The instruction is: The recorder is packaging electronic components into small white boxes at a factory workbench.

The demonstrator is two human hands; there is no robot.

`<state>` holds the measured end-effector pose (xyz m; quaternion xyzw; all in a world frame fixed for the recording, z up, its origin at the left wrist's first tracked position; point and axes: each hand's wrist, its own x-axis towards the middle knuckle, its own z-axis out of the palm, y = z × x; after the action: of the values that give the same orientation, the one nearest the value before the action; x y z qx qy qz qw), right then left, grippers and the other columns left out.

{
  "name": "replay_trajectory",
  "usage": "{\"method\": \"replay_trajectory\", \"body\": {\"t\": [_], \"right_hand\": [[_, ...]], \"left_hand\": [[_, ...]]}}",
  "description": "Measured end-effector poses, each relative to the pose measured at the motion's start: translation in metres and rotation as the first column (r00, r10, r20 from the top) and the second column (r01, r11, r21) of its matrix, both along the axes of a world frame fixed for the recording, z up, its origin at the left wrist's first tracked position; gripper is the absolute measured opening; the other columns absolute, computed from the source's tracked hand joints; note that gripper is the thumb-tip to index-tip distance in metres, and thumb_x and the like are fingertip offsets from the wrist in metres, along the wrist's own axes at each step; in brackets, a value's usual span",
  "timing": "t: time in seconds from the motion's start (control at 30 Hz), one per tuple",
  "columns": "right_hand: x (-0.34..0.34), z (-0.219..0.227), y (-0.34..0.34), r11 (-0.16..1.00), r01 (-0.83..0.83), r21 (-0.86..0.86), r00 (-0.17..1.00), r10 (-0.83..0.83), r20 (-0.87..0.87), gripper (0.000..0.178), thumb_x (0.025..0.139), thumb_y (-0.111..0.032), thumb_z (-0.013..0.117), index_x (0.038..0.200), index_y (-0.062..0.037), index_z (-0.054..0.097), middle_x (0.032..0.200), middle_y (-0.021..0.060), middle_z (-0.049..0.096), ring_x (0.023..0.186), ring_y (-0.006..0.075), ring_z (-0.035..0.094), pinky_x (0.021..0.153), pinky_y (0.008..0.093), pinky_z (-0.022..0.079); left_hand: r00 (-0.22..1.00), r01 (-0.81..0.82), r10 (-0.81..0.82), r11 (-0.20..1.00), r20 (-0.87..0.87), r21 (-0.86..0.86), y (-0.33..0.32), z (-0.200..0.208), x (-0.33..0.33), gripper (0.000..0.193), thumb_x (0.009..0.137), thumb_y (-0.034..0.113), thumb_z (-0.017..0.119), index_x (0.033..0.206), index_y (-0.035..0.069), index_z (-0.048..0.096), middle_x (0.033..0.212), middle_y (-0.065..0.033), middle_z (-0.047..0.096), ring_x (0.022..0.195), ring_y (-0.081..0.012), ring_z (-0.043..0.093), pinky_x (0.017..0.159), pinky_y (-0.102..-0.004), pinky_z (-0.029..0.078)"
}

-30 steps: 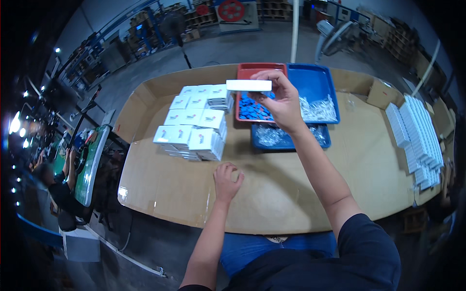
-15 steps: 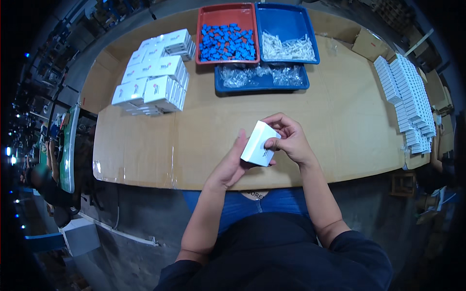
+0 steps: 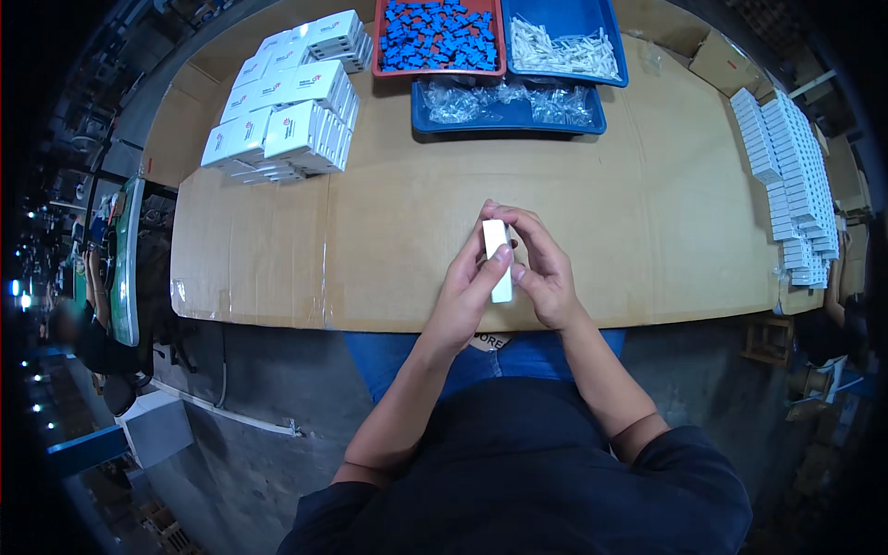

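Between my two hands is a small white box (image 3: pixel 499 262), held above the front part of the cardboard-covered table with one narrow side facing up. My left hand (image 3: pixel 469 285) is closed round its left side, the thumb pressed on the narrow face. On the other side my right hand (image 3: pixel 547 277) holds it too, with the fingers curled over the far end and the thumb near the right edge. The broad faces of the box are mostly hidden by my hands.
At the back left white boxes (image 3: pixel 294 129) are stacked. Behind the middle stand a red tray (image 3: pixel 378 65) of blue parts, a blue tray (image 3: pixel 624 69) of white sticks and a blue tray (image 3: pixel 509 130) of clear plastic bags. Small white boxes (image 3: pixel 791 176) line the right edge.
The white box has turned from its printed broad face to its narrow side. My left hand has closed round it, and my right hand has shifted along it. The view has tilted down.
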<state>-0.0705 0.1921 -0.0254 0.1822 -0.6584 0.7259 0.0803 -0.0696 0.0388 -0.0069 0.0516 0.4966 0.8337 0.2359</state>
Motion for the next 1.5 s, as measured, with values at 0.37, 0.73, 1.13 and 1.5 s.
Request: {"method": "replay_trajectory", "body": {"t": [0.37,0.73,1.13,1.5], "right_hand": [[0.002,-0.014,-0.011,0.911,0.181,0.371,0.934,-0.041,-0.356,0.085,0.096,-0.052,0.065,0.155,0.0065,0.043,0.149,0.0309,0.049,0.135,0.0449,0.053,0.111,0.0482,0.044],[0.024,-0.035,-0.025,0.902,0.338,0.268,0.888,-0.211,-0.409,0.084,0.101,-0.058,0.058,0.147,0.0113,0.050,0.141,0.0324,0.056,0.125,0.0462,0.060,0.106,0.0471,0.049],[0.028,-0.034,-0.025,0.925,0.281,0.257,0.916,-0.179,-0.359,0.083,0.103,-0.058,0.053,0.147,0.0125,0.045,0.143,0.0323,0.055,0.128,0.0471,0.058,0.108,0.0480,0.048],[0.030,-0.056,-0.022,0.896,0.356,0.265,0.849,-0.192,-0.493,0.079,0.110,-0.053,0.041,0.144,0.0172,0.048,0.137,0.0376,0.056,0.120,0.0515,0.062,0.102,0.0492,0.052]], "left_hand": [[0.941,-0.113,0.111,0.994,0.321,-0.011,0.001,0.019,0.012,0.058,0.110,0.053,0.044,0.144,0.006,0.048,0.129,-0.0095,0.061,0.120,-0.0189,0.062,0.103,-0.0349,0.051],[0.943,-0.123,0.120,0.992,0.310,-0.010,0.003,-0.004,0.030,0.059,0.110,0.055,0.045,0.142,0.005,0.050,0.125,-0.0087,0.063,0.116,-0.0170,0.064,0.097,-0.0335,0.054],[0.928,-0.149,0.163,0.987,0.336,-0.069,0.003,-0.011,0.034,0.053,0.110,0.051,0.048,0.139,0.007,0.054,0.119,-0.0062,0.066,0.109,-0.0155,0.065,0.093,-0.0327,0.054],[0.958,-0.169,0.191,0.978,0.212,-0.119,0.009,-0.020,0.039,0.052,0.111,0.049,0.046,0.135,0.004,0.054,0.114,-0.0054,0.066,0.103,-0.0115,0.065,0.085,-0.0274,0.054]]}}
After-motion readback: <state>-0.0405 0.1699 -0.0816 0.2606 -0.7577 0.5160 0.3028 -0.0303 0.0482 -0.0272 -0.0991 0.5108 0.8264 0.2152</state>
